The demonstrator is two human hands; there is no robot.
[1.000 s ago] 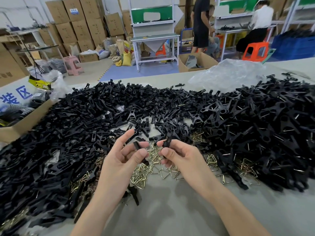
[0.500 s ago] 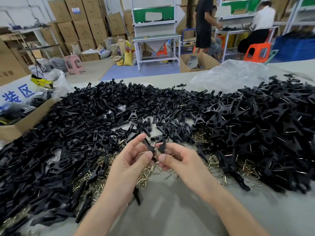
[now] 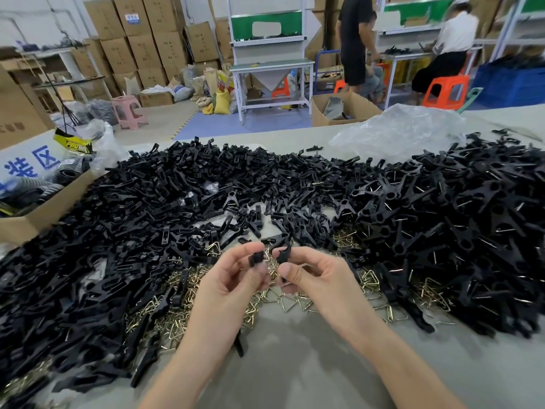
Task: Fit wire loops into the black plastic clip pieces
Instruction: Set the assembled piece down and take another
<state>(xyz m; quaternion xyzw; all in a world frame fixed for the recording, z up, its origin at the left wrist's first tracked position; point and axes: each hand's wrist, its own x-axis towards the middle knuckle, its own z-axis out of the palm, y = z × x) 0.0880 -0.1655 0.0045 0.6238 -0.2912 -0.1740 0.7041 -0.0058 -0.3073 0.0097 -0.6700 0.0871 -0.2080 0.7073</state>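
Observation:
My left hand (image 3: 233, 278) pinches a small black clip piece (image 3: 256, 258) between thumb and fingers. My right hand (image 3: 312, 276) grips a second black clip piece (image 3: 283, 252), its curved tip pointing up. The two pieces sit a few centimetres apart, above a scatter of brass-coloured triangular wire loops (image 3: 290, 301) on the grey table. Whether a loop sits between the pieces is hidden by my fingers. A broad heap of loose black clip pieces (image 3: 132, 219) fills the left. Pieces with wire fitted (image 3: 460, 219) are piled on the right.
A cardboard box (image 3: 44, 214) with bagged parts stands at the table's left edge. A crumpled clear plastic bag (image 3: 404, 131) lies at the back right. Bare grey tabletop (image 3: 295, 373) lies between my forearms. Beyond are workbenches, stacked cartons and two people.
Both hands have risen slightly and stayed close together. The two black pieces, touching half a second ago, are now held a little apart.

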